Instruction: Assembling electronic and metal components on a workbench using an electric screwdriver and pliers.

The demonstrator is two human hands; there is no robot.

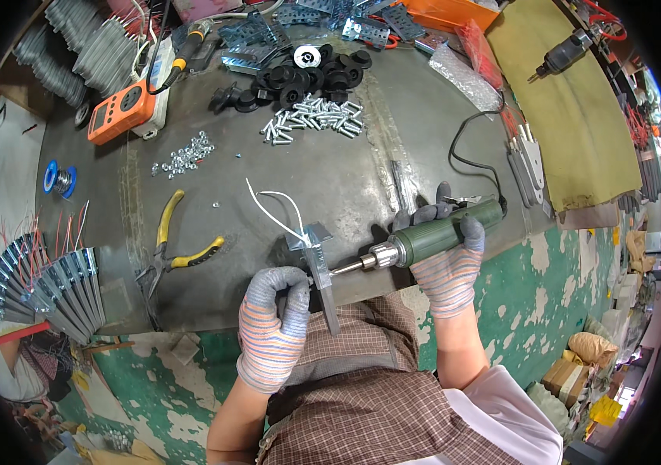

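My right hand (448,273), in a striped grey-palmed glove, is wrapped round a green electric screwdriver (440,236) lying sideways over the table edge. Its bit points left and meets the side of a narrow grey metal part (316,267) with a bracket at its top. Two white wires (284,213) rise from that bracket. My left hand (275,318), gloved alike, is closed with thumb and forefinger at the left side of the metal part. What its fingertips press on there is partly hidden. Yellow-handled pliers (166,252) lie open to the left of this hand.
Nuts (185,153), screws (311,118) and black knobs (292,81) lie in piles farther back. An orange meter (121,113) and solder spool (60,180) are at left, near wired metal strips (67,287). A black cord (474,116) runs from the screwdriver.
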